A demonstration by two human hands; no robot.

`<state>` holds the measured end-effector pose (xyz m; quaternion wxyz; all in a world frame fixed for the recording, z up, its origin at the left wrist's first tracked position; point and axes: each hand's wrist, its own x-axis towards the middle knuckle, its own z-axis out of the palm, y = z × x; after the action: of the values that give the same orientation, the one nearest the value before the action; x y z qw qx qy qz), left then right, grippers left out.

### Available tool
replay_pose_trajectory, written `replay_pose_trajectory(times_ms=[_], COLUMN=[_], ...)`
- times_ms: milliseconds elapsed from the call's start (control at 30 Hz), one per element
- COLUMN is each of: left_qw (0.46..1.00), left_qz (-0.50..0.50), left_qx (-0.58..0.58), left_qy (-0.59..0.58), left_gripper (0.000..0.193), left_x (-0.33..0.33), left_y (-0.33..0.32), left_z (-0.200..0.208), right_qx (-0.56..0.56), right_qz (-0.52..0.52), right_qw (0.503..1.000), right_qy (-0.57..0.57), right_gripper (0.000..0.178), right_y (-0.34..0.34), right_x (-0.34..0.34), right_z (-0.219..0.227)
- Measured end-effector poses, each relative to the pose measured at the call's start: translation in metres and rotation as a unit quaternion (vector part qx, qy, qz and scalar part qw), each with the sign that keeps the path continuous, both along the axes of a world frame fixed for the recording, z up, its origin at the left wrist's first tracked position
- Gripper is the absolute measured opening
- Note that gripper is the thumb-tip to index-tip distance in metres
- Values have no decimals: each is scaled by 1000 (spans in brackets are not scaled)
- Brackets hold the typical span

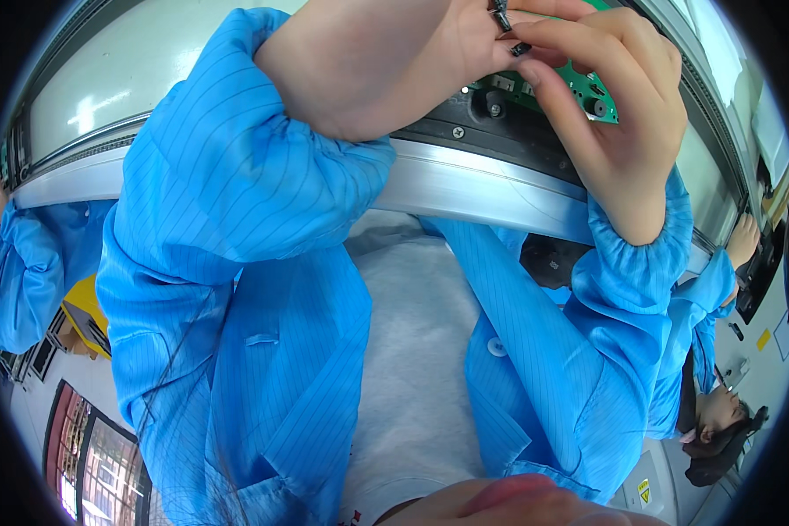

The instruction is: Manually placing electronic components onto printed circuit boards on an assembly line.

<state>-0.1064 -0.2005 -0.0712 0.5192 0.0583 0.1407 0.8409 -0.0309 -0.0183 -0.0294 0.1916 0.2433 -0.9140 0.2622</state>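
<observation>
My left hand (451, 44) is palm up at the top edge, with most of its fingers out of the picture. Small black electronic components (501, 16) lie against its fingers. My right hand (627, 83) reaches in beside it. Its thumb and index finger close around another small black component (520, 49), next to the left hand's fingers. Beneath both hands is a green circuit board (607, 114), partly covered by them. A round black part (596, 107) stands on the board near my right thumb. The board sits in a black frame (458, 132) with screws.
A silver metal rail (473, 182) runs between my body and the frame. A white surface (105, 92) extends to the left. At the right, another person in a blue coat (697, 307) has a hand on the line's edge. A blue sleeve (31, 272) shows at far left, near a yellow box (86, 316).
</observation>
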Motion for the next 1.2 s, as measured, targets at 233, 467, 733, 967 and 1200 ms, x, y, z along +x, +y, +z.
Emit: replay_pose_trajectory(times_ms=[233, 467, 733, 967, 1200], left_qw=[994, 919, 935, 865, 761], left_qz=[53, -39, 5, 27, 167], left_qx=[-98, -327, -259, -368, -327], left_qy=[3, 217, 244, 340, 535], left_gripper=[45, 25, 20, 9, 3], left_x=[12, 6, 14, 13, 19], left_y=[13, 1, 0, 8, 3], left_z=[26, 50, 31, 54, 35], right_qx=[9, -15, -55, -80, -91], right_qz=[5, -7, -11, -27, -22], right_qw=[1000, 1000, 998, 994, 991], right_qy=[-27, -13, -31, -73, -97], right_gripper=[19, 12, 13, 8, 9], right_y=[18, 29, 26, 38, 33], right_x=[0, 4, 7, 9, 9], right_z=[2, 6, 3, 0, 4])
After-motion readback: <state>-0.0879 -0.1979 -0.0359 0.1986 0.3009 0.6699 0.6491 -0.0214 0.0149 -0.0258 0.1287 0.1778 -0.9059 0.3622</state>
